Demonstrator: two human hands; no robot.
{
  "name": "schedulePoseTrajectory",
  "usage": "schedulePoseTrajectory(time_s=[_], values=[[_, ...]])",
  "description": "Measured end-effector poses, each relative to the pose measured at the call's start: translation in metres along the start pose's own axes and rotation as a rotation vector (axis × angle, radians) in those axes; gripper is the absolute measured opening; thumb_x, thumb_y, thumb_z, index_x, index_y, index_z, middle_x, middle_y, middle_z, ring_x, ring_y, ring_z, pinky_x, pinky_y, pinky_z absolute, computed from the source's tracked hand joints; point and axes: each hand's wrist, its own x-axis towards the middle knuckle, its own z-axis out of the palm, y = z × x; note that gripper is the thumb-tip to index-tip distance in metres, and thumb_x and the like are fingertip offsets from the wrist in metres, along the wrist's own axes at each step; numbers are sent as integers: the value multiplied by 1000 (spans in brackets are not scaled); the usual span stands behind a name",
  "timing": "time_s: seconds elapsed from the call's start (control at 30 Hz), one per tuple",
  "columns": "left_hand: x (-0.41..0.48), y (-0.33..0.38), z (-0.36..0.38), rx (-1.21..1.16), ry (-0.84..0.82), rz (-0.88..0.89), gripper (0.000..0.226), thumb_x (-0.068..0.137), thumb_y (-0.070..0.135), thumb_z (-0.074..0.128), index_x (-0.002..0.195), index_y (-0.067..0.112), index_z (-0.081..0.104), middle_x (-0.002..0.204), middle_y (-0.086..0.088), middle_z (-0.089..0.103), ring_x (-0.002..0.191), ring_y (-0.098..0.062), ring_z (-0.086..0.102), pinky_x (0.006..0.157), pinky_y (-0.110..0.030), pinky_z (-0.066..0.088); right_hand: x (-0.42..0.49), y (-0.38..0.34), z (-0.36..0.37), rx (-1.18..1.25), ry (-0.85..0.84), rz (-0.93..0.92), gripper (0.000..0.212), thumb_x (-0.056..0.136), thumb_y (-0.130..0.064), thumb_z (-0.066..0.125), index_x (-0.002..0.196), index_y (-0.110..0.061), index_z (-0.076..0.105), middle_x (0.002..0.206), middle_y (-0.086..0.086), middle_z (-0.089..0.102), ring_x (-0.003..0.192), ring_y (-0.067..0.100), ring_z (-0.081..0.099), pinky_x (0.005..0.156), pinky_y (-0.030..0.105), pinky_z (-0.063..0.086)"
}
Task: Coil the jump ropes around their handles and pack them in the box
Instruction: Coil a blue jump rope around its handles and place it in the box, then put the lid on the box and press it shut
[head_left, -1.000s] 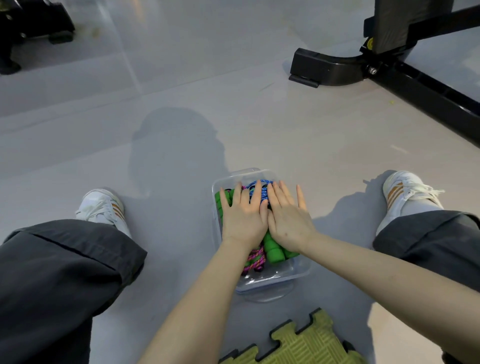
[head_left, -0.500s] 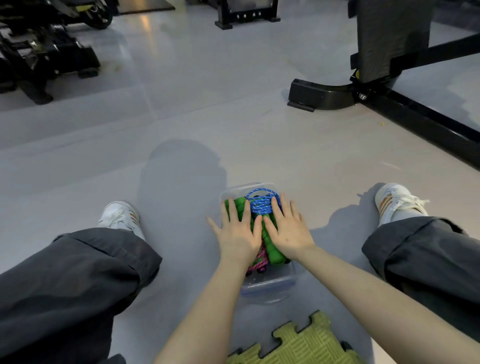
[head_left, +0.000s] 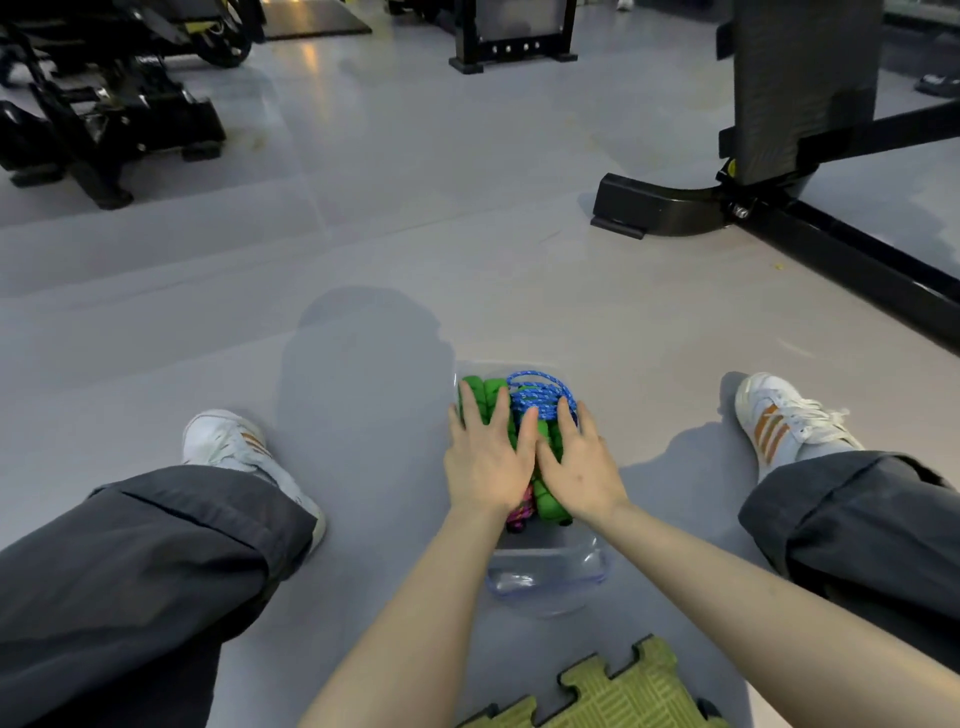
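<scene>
A clear plastic box (head_left: 550, 571) sits on the grey floor between my legs. Inside lie coiled jump ropes with green foam handles (head_left: 553, 501): a blue rope coil (head_left: 540, 397) at the far end and a pink rope (head_left: 521, 512) showing near my wrists. My left hand (head_left: 485, 457) lies flat on the green handles on the left, fingers straight. Beside it, my right hand (head_left: 579, 467) presses flat on the bundle, fingertips touching the blue coil. Much of the ropes is hidden under both palms.
My legs in dark trousers and white shoes (head_left: 779, 421) flank the box. A green foam puzzle mat (head_left: 623, 696) lies at the near edge. A black machine base (head_left: 675, 208) stands at the back right, other gym equipment (head_left: 104, 114) at the back left.
The view has tilted up, showing more of the room. Both hands stay flat on the ropes in the box, sitting slightly closer to me so the blue coil shows more.
</scene>
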Motion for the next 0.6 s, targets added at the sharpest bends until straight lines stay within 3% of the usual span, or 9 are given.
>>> schedulePoseTrajectory(time_s=[0.17,0.4,0.5,0.6], values=[[12,-44,-38,-33,85,-75,57,96,58,31,147,33,31,160,0,0,145,-24,8,110,-42,27,14,-58,13,-87,-2,-143,66,96,-40,37,150,-12,11,159,7,0,129,39,35,106,38,29],[-2,-119,-58,5,57,-178,62,95,60,30,150,33,24,160,-1,-2,145,-23,5,110,-42,27,7,-95,83,-14,-145,-224,66,97,-37,38,149,-10,10,159,6,-1,144,28,14,115,34,14],[-10,-138,-47,38,3,-167,67,95,60,29,152,32,10,160,-6,-7,145,-27,1,116,-46,18,2,-91,100,-12,-183,-255,62,99,-36,32,151,-15,6,159,0,-7,145,29,5,118,38,10],[-5,-141,-42,204,3,-170,68,95,63,22,152,31,6,160,-10,-6,145,-30,-1,114,-55,2,4,-89,97,36,-166,-278,55,100,-31,29,150,-19,10,159,-3,1,143,28,12,116,36,13]])
